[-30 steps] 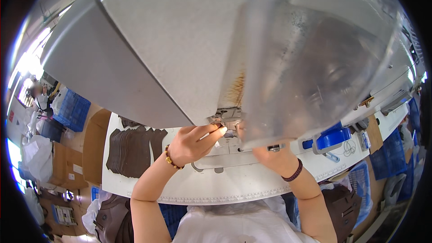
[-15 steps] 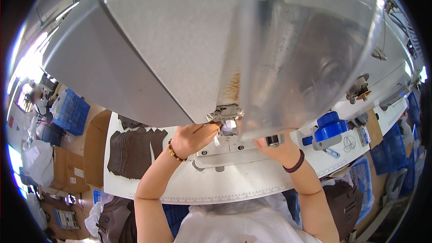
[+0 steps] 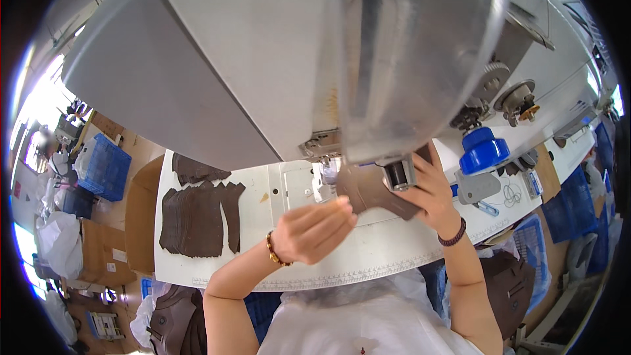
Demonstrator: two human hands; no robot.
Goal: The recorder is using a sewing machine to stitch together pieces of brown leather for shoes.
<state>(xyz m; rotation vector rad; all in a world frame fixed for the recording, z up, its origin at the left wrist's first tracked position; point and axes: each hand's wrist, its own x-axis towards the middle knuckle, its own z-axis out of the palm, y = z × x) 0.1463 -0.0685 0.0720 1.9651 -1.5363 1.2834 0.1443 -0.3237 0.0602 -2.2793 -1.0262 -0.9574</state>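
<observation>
A brown flat piece (image 3: pixel 373 190), leather-like with stitch lines on it, is in my right hand (image 3: pixel 430 190) beside the needle area of a large grey sewing machine (image 3: pixel 263 59). My right fingers are spread around its right side, and the thumb is hidden. At the piece's left edge, my left hand (image 3: pixel 315 231) is closed in a pinch; whatever the fingertips hold is too small to make out. Just behind lies the machine's presser foot area (image 3: pixel 323 181). A clear plastic guard (image 3: pixel 420 59) and a black-and-silver roller (image 3: pixel 398 176) cover part of the view.
On the white table (image 3: pixel 296 276), stacked brown pieces (image 3: pixel 190 220) lie at the left, with one strip (image 3: pixel 232 213) apart. To the right are a blue knob-like part (image 3: pixel 484 150) and a small blue cutter (image 3: pixel 488 208). A cardboard box (image 3: pixel 102 250) stands beyond the left edge.
My left hand has come away from the needle area, toward me. My right hand has moved up and right, and the brown piece now shows in it, clear of the needle.
</observation>
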